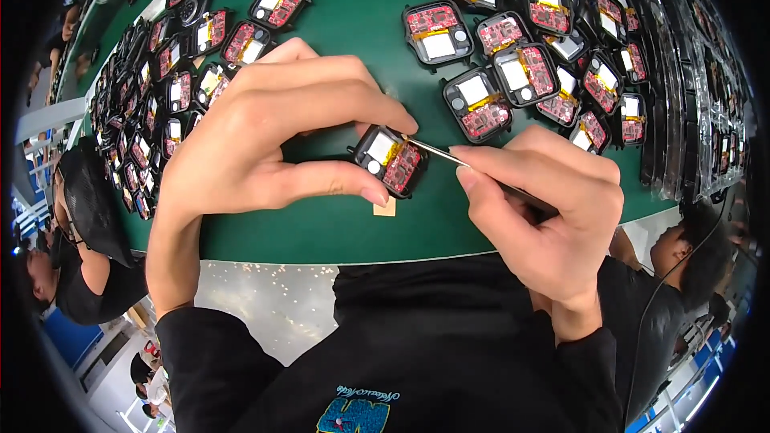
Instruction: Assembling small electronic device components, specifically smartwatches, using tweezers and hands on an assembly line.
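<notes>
My left hand point(281, 124) grips an opened smartwatch case point(391, 162) between thumb and fingers, just above the green table. Inside the black case show a red circuit board, a white battery, yellow tape and a round silver part. My right hand point(553, 196) is closed round slim metal tweezers point(437, 151), held like a pen. Their tip reaches the case's upper edge, by the yellow tape and close to my left fingertips. Whether the tip grips anything is too small to tell. A small tan square point(385, 207) lies on the table below the case.
Several similar opened cases point(525, 74) lie loosely piled at the right, and a denser heap point(148, 112) covers the left. Stacked black trays point(682, 80) in clear plastic stand at the far right of the green table point(353, 0). People sit close on both sides.
</notes>
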A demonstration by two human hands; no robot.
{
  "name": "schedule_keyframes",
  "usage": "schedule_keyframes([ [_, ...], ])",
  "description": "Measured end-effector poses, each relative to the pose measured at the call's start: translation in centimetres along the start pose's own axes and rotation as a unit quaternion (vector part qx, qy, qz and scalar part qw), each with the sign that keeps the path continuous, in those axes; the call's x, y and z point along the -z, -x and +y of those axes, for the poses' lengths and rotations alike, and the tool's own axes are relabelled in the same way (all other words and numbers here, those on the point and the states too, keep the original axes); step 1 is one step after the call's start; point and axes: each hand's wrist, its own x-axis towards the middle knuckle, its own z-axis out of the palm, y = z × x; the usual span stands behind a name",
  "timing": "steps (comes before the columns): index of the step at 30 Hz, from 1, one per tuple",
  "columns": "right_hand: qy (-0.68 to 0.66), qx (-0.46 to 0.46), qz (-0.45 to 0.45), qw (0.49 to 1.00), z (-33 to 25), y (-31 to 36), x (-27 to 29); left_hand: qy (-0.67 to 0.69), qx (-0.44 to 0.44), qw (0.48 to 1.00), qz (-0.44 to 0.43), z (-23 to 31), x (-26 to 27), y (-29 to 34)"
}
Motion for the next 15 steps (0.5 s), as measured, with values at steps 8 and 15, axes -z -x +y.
schedule_keyframes([
  [8, 0.019, -0.006, -0.009, 1.0, -0.29, -0.01, 0.18, -0.004, -0.001, 1.0, -0.017, -0.03, 0.23, 0.1],
  [15, 0.0, 0.014, 0.009, 1.0, 0.15, 0.24, -0.25, -0.011, 0.002, 1.0, -0.018, 0.01, 0.21, -0.08],
])
